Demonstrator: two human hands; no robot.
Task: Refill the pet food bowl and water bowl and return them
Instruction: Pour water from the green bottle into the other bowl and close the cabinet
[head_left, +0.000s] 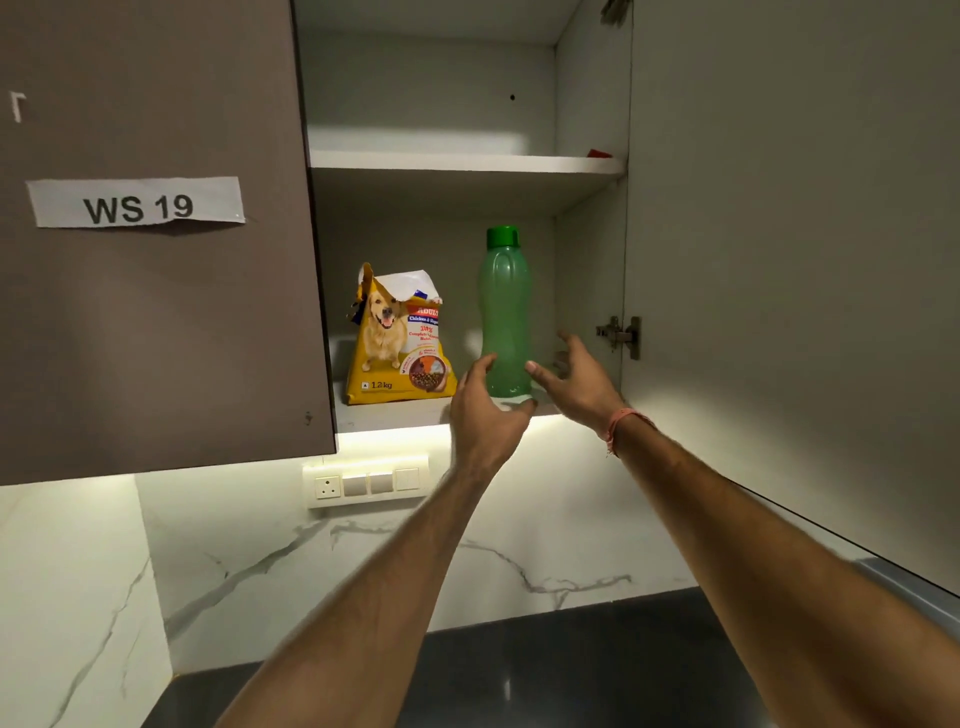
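Reaching with spread fingers, left hand (485, 410) and right hand (576, 382) flanking green water bottle (504, 317) near shelf's (395, 415) front edge; could topple if nudged.

A brown cabinet door (156, 234) labelled WS 19 is hanging at nine o'clock; under-cabinet light is glowing on the marble backsplash (311, 561) above a dark countertop (519, 675).
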